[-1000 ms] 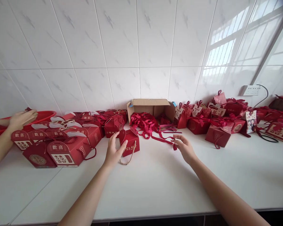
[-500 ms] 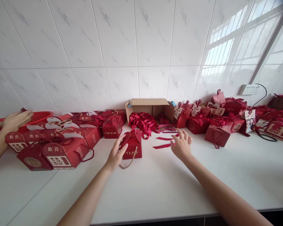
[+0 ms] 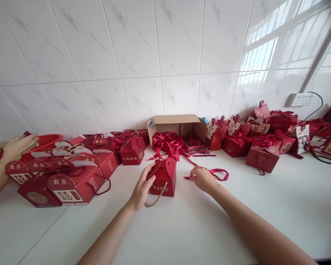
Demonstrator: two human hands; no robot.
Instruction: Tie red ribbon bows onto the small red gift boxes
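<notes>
A small red gift box (image 3: pixel 165 180) with gold lettering and a twisted rope handle (image 3: pixel 161 195) stands upright on the white counter. My left hand (image 3: pixel 140 186) grips its left side, thumb on the near face and fingers behind. To the right, my right hand (image 3: pixel 202 178) pinches a dark red ribbon (image 3: pixel 220 172), whose end sticks out left of the fingertips while the rest curls on the counter. Behind the box, a heap of red ribbons (image 3: pixel 169 143) spills from an open cardboard box (image 3: pixel 178 119) lying against the tiled wall.
Several red gift boxes (image 3: pixel 74 184) crowd the left side. Ribbon-tied boxes (image 3: pixel 263 158) stand at the right, near a power strip (image 3: pixel 301 99) with a black cable. At far left, another person's hands (image 3: pixel 19 147) work over a red basin (image 3: pixel 51 139).
My right hand has closed on a ribbon and drawn it nearer across the counter. My left hand still holds the gift box, which appears slightly closer and further right as the view shifts.
</notes>
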